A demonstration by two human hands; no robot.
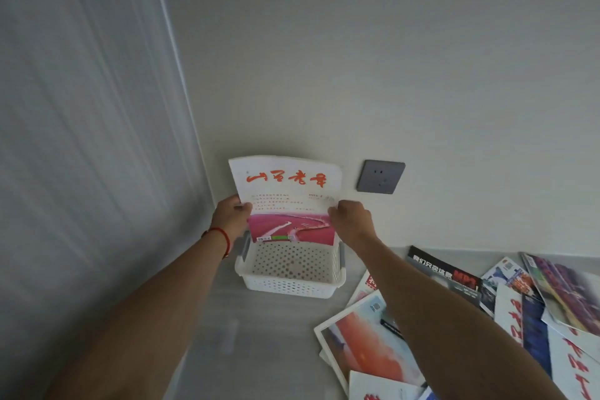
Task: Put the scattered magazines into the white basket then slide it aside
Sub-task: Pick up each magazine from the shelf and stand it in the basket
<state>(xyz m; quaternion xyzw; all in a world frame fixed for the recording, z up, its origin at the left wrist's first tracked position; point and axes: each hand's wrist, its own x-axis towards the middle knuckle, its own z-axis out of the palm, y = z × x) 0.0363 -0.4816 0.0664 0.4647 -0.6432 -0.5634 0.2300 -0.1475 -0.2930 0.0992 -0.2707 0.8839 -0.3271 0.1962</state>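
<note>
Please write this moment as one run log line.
left hand + right hand: hold magazine upright | over white basket | basket: empty | other magazines: scattered

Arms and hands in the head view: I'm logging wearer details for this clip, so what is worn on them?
Both forearms are bare, with no sleeves in view. The left hand has a thin red string bracelet around its wrist. The right hand and its wrist carry nothing visible: no glove, watch or ring can be seen.
</note>
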